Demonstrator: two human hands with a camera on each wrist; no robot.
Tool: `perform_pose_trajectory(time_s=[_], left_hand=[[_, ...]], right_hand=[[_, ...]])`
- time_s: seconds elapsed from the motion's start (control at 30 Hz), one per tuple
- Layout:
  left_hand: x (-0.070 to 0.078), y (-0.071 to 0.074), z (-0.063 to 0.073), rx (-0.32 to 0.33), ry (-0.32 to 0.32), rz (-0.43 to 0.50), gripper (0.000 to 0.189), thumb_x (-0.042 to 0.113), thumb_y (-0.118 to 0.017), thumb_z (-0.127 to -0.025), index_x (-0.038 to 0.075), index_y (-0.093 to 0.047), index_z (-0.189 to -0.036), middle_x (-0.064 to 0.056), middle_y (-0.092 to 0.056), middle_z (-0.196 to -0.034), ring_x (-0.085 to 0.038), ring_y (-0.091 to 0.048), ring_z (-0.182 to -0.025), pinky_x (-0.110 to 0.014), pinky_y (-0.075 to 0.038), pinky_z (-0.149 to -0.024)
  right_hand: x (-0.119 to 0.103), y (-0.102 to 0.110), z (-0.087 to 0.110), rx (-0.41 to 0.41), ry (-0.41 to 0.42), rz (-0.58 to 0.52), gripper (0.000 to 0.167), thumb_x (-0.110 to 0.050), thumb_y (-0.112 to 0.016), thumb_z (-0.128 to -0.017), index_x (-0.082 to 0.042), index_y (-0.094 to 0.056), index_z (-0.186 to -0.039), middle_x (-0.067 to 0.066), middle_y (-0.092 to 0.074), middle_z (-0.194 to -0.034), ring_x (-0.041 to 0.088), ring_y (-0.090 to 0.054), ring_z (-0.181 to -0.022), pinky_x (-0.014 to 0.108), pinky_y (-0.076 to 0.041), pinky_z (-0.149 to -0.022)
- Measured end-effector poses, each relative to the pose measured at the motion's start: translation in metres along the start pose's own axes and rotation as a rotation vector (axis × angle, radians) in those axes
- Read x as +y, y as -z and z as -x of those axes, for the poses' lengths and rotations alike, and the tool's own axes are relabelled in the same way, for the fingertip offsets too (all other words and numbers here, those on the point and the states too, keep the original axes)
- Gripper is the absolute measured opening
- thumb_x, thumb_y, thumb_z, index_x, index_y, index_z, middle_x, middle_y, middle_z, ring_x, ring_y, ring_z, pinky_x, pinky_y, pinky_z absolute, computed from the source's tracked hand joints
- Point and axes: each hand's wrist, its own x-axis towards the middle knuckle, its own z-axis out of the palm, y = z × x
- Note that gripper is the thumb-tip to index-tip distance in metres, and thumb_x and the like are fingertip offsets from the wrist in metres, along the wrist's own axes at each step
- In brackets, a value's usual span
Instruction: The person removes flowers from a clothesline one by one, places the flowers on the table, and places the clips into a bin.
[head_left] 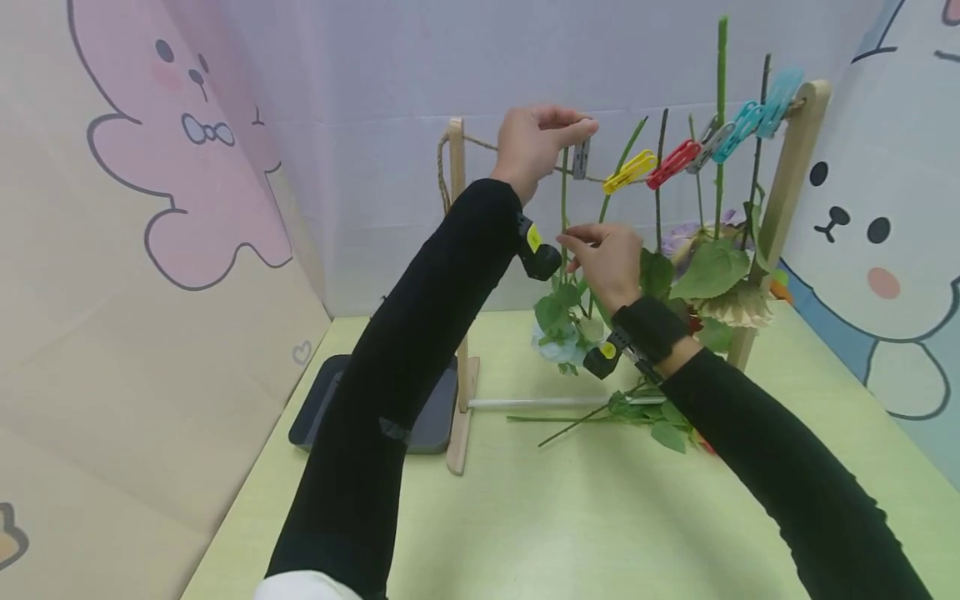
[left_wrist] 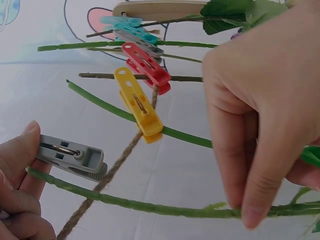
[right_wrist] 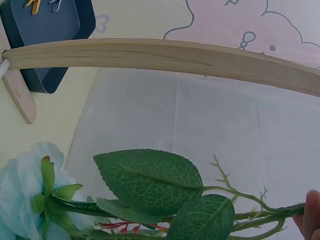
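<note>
My left hand [head_left: 536, 142] is up at the twine [head_left: 480, 143] and pinches the handle end of a grey clothespin [left_wrist: 75, 156]. The clothespin's nose reaches the twine, close beside the tip of a green flower stem [left_wrist: 150, 206]. My right hand [head_left: 609, 258] pinches that stem lower down between thumb and fingers. From it hangs a pale blue flower [right_wrist: 30, 192], head down, with green leaves [right_wrist: 155, 177]. To the right along the twine, a yellow clothespin [head_left: 630, 172], a red clothespin [head_left: 673, 163] and several others hold more upside-down stems.
Wooden posts [head_left: 787, 183] carry the twine at either side. A dark blue tray [right_wrist: 80, 25] with small clothespins stands behind the left arm. Loose flower stems [head_left: 577, 419] lie on the table [head_left: 570, 517] near a white crossbar [head_left: 540, 403]. Printed cloth surrounds the table.
</note>
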Motion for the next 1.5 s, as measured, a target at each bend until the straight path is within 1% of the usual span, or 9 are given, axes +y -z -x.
perform_pose_trajectory(time_s=[0.2,0.43,0.6,0.77,0.97,1.07,1.23,1.4,1.5], left_hand=[[0.009,0.009,0.003,0.038,-0.017,0.087,0.023,0.022,-0.067,-0.083,0.011,-0.067,-0.103,0.004,-0.06,-0.111,-0.005,-0.05,-0.103,-0.019,-0.037,-0.072],[0.021,0.029,0.022,0.004,-0.045,0.122,0.025,0.022,-0.067,-0.084,0.011,-0.066,-0.106,0.004,-0.061,-0.109,-0.004,-0.05,-0.104,-0.025,-0.04,-0.076],[0.018,0.045,0.044,-0.035,-0.137,0.027,0.025,0.021,-0.067,-0.084,0.011,-0.065,-0.107,0.001,-0.062,-0.107,-0.008,-0.053,-0.098,-0.024,-0.032,-0.057],[0.004,0.064,0.069,-0.111,-0.202,-0.203,0.023,0.023,-0.067,-0.084,0.012,-0.067,-0.105,0.0,-0.064,-0.105,-0.014,-0.054,-0.08,-0.023,-0.031,-0.049],[-0.035,0.075,0.102,-0.34,-0.195,-0.501,0.027,0.018,-0.073,-0.079,0.01,-0.068,-0.104,-0.004,-0.067,-0.105,-0.014,-0.06,-0.096,-0.027,-0.048,-0.083],[-0.062,0.074,0.119,-0.415,-0.217,-0.675,0.027,0.02,-0.073,-0.078,0.01,-0.069,-0.103,-0.004,-0.068,-0.103,-0.018,-0.06,-0.1,-0.031,-0.048,-0.086],[-0.109,0.07,0.139,-0.443,-0.182,-0.91,0.025,0.024,-0.074,-0.076,0.015,-0.07,-0.1,0.0,-0.07,-0.097,-0.018,-0.063,-0.093,-0.031,-0.051,-0.076],[-0.16,0.077,0.144,-0.458,-0.06,-1.031,0.027,0.02,-0.074,-0.077,0.016,-0.069,-0.103,-0.001,-0.069,-0.1,-0.019,-0.064,-0.094,-0.033,-0.052,-0.074],[-0.195,0.089,0.143,-0.415,-0.043,-1.071,0.029,0.019,-0.073,-0.077,0.012,-0.068,-0.105,-0.005,-0.068,-0.102,-0.022,-0.064,-0.094,-0.035,-0.052,-0.075]], right_hand=[[0.004,0.001,0.01,-0.076,0.051,0.054,0.021,-0.013,-0.064,-0.086,0.003,-0.071,-0.098,0.023,-0.069,-0.081,-0.005,-0.045,-0.038,0.017,-0.03,-0.041],[-0.001,0.012,0.02,-0.153,0.199,0.195,0.018,-0.014,-0.068,-0.083,0.001,-0.072,-0.092,0.019,-0.068,-0.07,-0.001,-0.044,-0.041,0.019,-0.038,-0.047],[-0.008,0.022,0.029,-0.26,0.316,0.274,0.012,-0.009,-0.067,-0.083,0.001,-0.072,-0.084,0.016,-0.067,-0.069,0.011,-0.052,-0.047,0.022,-0.038,-0.048],[-0.01,0.028,0.04,-0.445,0.431,0.407,0.007,-0.003,-0.065,-0.082,0.002,-0.07,-0.082,0.014,-0.068,-0.073,0.02,-0.057,-0.055,0.027,-0.042,-0.053],[0.01,0.021,0.067,-0.685,0.517,0.656,0.012,0.001,-0.06,-0.083,-0.003,-0.064,-0.072,0.008,-0.06,-0.064,0.019,-0.055,-0.057,0.03,-0.045,-0.055],[0.03,0.015,0.082,-0.732,0.581,0.768,0.013,0.004,-0.059,-0.081,-0.003,-0.061,-0.071,0.007,-0.054,-0.063,0.018,-0.051,-0.055,0.027,-0.041,-0.05],[0.068,0.007,0.1,-0.738,0.652,0.851,0.012,0.007,-0.06,-0.077,-0.003,-0.059,-0.071,0.006,-0.05,-0.063,0.015,-0.044,-0.05,0.025,-0.036,-0.045],[0.097,0.0,0.108,-0.664,0.733,0.851,0.014,0.007,-0.061,-0.076,-0.004,-0.058,-0.068,0.005,-0.048,-0.06,0.014,-0.043,-0.048,0.025,-0.035,-0.042],[0.11,-0.004,0.109,-0.621,0.778,0.829,0.017,0.007,-0.062,-0.077,-0.006,-0.057,-0.067,0.004,-0.048,-0.06,0.012,-0.041,-0.047,0.023,-0.031,-0.042]])
